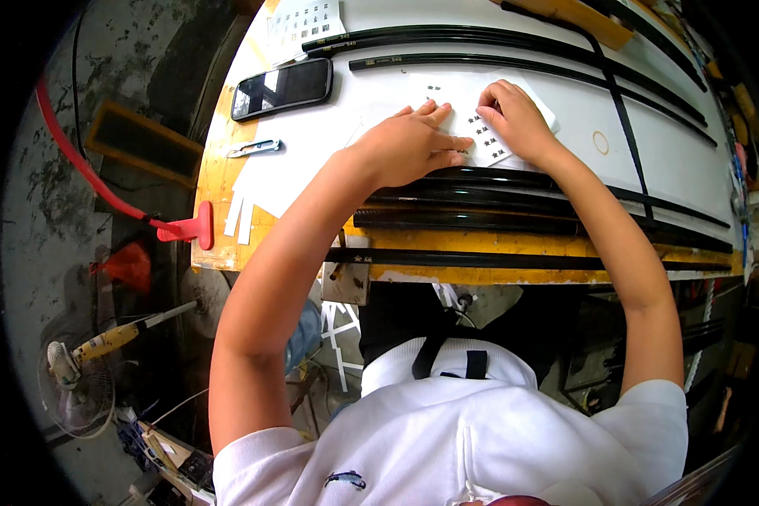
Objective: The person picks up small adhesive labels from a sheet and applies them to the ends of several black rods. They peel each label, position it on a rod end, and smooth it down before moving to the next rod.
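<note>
Head camera: the left hand (409,148) lies palm down at the left of a white sheet printed with rows of small dark marks (491,152), its fingers spread and seeming to rest on the paper. The right hand (513,118) bends over the same sheet from the right, its fingers curled in toward the thumb; whether anything is pinched between them cannot be told. The sheet lies on the paper-covered counter (215,164), just beyond a group of glossy black tubes (472,221). Nearest the person, a black rod (481,259) runs along the counter's edge. Farther back lie more black tubes (497,61). To the left are a dark phone (282,88), a small blue-handled cutter (257,148) and two narrow white strips (239,219), with a red clamp (192,228) at the counter's corner.
</note>
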A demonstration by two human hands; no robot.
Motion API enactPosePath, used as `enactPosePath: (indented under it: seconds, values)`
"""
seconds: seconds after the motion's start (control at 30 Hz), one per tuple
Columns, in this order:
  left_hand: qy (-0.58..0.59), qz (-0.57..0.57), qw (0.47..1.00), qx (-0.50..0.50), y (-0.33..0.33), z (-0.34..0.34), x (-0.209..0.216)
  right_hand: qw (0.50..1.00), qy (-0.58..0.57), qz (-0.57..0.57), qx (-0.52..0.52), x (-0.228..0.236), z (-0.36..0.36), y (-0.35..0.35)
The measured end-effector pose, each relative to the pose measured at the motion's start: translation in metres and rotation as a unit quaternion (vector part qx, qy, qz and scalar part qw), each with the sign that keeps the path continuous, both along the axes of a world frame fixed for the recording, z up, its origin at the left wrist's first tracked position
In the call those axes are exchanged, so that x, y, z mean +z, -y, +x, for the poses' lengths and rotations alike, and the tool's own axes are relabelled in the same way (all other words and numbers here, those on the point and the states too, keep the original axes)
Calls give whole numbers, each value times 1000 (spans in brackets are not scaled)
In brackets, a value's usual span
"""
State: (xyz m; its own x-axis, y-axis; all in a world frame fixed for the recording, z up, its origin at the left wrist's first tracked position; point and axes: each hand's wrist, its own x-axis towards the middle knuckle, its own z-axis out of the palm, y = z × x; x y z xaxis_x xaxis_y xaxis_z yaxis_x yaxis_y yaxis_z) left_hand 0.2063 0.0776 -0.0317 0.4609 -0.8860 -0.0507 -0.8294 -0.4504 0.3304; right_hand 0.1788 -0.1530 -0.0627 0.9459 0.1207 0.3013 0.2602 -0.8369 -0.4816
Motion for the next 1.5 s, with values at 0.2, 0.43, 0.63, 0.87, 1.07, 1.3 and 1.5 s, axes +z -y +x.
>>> enactPosePath:
  seconds: [0.2, 0.43, 0.63, 0.87, 1.07, 1.3, 1.5]
  values:
    - [6, -13, 1000, -4, -1, 1, -6, 988, -92, 120, -22, 30, -21, -13]
    - [-50, -36, 998, -11, -6, 9, -3, 947, -73, 313, -30, 87, -83, -45]
    - [-172, -310, 926, 130, -42, -60, 76, 982, 79, 157, -70, 102, -158, -81]
    - [-418, -405, 765, 275, -72, -184, 51, 955, 4, 296, 12, 94, -205, -125]
    - [-453, -396, 715, 357, -92, -209, 29, 839, -162, 518, -37, 72, -217, -140]
    - [-382, -411, 726, 397, -104, -215, 34, 842, -148, 516, -59, 61, -215, -159]
    - [-147, -405, 842, 325, -124, -192, 25, 905, -111, 410, -28, 53, -204, -174]
